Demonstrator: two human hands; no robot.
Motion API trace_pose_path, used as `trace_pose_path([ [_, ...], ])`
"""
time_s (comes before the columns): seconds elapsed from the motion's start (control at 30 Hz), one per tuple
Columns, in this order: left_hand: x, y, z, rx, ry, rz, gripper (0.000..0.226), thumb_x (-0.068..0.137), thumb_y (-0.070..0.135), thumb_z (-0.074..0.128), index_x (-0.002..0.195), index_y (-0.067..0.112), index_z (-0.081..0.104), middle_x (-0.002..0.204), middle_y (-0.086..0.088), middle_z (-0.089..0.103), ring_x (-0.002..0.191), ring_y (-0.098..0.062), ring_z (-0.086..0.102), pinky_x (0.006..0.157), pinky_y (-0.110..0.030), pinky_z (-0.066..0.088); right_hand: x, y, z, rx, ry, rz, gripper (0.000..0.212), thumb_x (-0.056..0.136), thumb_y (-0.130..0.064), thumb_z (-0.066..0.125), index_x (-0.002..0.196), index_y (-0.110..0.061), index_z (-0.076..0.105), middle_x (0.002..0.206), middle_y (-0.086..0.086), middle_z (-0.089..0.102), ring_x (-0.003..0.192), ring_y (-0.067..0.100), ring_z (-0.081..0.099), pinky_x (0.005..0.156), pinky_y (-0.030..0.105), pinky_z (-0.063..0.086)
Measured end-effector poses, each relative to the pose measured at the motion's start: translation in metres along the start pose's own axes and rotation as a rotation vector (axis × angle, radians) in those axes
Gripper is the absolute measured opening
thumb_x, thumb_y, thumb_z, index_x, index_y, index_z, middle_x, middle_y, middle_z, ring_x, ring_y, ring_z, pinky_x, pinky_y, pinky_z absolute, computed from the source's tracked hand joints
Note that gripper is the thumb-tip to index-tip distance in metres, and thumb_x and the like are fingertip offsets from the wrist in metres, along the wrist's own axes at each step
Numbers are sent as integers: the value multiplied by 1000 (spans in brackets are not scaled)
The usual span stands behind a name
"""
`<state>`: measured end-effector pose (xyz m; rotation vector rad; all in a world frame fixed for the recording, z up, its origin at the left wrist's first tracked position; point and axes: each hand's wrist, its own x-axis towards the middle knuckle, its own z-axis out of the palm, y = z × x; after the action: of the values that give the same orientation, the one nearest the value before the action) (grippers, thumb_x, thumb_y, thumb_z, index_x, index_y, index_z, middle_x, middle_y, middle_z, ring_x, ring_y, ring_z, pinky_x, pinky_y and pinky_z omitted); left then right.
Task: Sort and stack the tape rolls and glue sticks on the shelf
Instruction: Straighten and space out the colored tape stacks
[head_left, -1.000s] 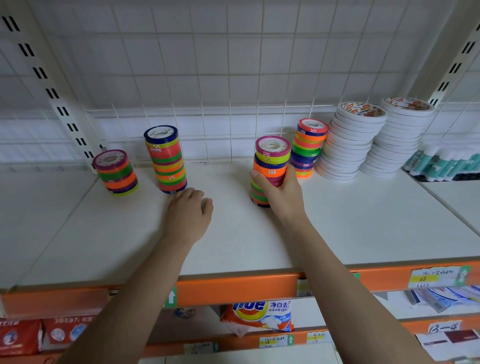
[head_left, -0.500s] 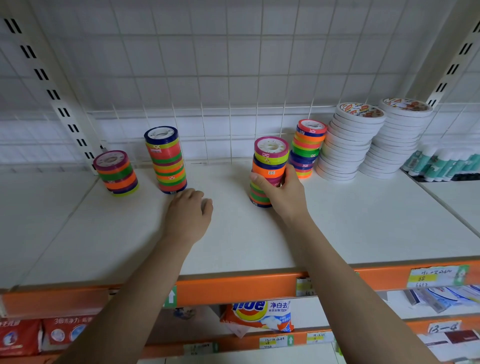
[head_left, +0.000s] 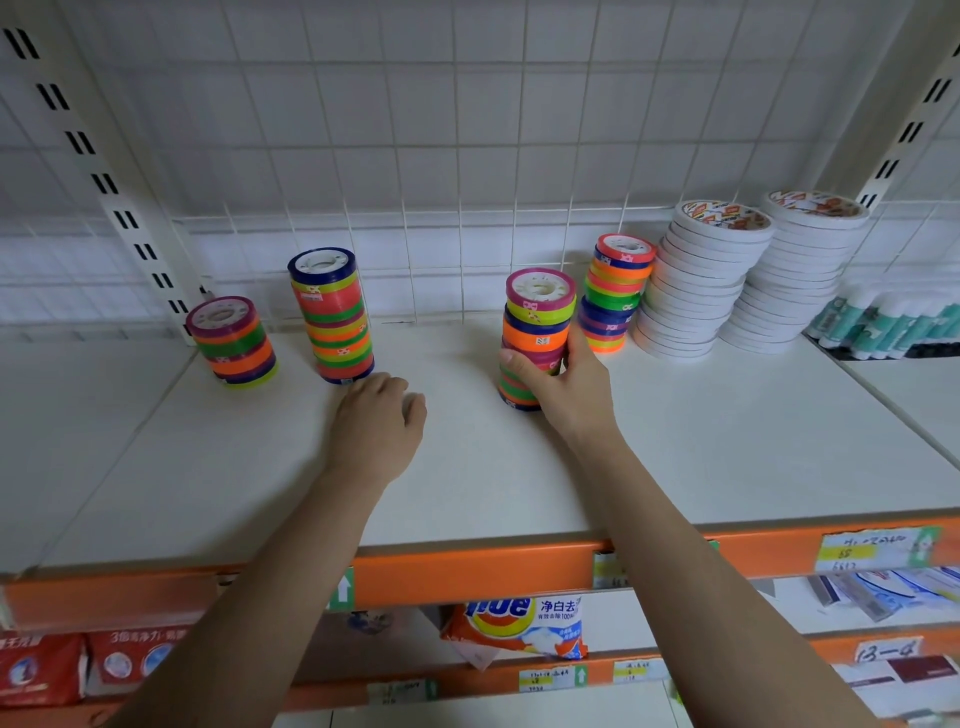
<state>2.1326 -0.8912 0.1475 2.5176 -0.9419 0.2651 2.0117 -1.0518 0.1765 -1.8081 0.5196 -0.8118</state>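
Hard to read much off the glue sticks: they sit at the far right of the shelf, blurry and cut off by the frame edge, so no count. The lower part of the middle tape stack is hidden behind the right hand, whose fingers are wrapped round it, thumb on the left side, the rest curled round the right. That stack stands upright mid-shelf, just in front of another coloured stack, which is right beside two leaning white tape stacks. The left hand rests on the shelf with fingers loosely bent, gripping nothing, fingertips just beside the base of the tall left stack. A shorter stack sits further left by the upright. Below, a detergent bag is partly hidden by the shelf's orange edge.
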Motion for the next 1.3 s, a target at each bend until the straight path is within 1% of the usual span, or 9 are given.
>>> trace_pose_path([
  [0.07,0,0,0,1,0,2,30,95,23,46,104,-1,62,108,-13,63,102,-29,54,92,-36,39,1,1,-1,-7,-9,5,56,80,-30,73,128,-20,46,116,-9,57,99,5,56,80,13,44],
  [0.17,0,0,0,4,-1,5,30,95,24,45,103,0,62,107,-12,63,101,-28,54,91,-36,40,2,0,-1,-28,-19,10,58,81,-29,72,130,-18,44,118,-6,57,101,8,55,79,10,43],
  [0.33,0,-1,0,11,-9,3,30,94,23,46,102,0,62,106,-13,63,100,-28,54,91,-36,39,3,-1,-3,-33,-27,18,59,79,-27,74,128,-16,45,119,-3,58,101,9,56,83,17,45],
  [0.43,0,-1,-1,5,-10,2,29,94,23,46,103,-1,62,106,-13,63,101,-29,53,91,-36,39,4,0,-3,0,-51,35,57,76,-28,76,124,-20,45,117,-3,59,102,10,57,80,14,45],
  [0.57,1,-2,1,9,-1,7,27,93,21,48,97,-2,62,100,-14,64,96,-30,55,88,-38,41,0,-1,-3,-9,-62,28,54,76,-29,76,117,-29,42,110,-10,57,94,2,56,73,2,42],
  [0.67,1,-4,2,12,-7,8,27,93,22,48,96,-2,62,100,-13,64,95,-29,55,87,-39,41,0,0,-2,-12,-60,30,57,78,-29,74,126,-22,44,112,-9,56,98,7,55,75,5,41],
  [0.8,1,-3,1,11,-7,12,28,93,22,47,98,-1,62,102,-13,63,97,-29,55,89,-38,41,0,1,-4,-40,-74,26,60,80,-31,72,131,-17,43,113,-10,55,98,7,54,70,0,39],
  [1.13,0,-1,0,10,-5,12,29,94,22,46,103,-1,62,106,-14,63,101,-30,53,92,-37,38,-1,2,-3,-64,-102,20,65,77,-32,75,131,-19,41,114,-10,55,100,8,54,76,6,39],
  [1.3,0,-2,0,20,-12,14,30,95,23,45,104,0,61,107,-13,63,103,-28,53,94,-36,38,0,4,-5,-96,-97,11,60,79,-33,73,128,-16,44,111,-11,55,99,8,54,82,13,41],
])
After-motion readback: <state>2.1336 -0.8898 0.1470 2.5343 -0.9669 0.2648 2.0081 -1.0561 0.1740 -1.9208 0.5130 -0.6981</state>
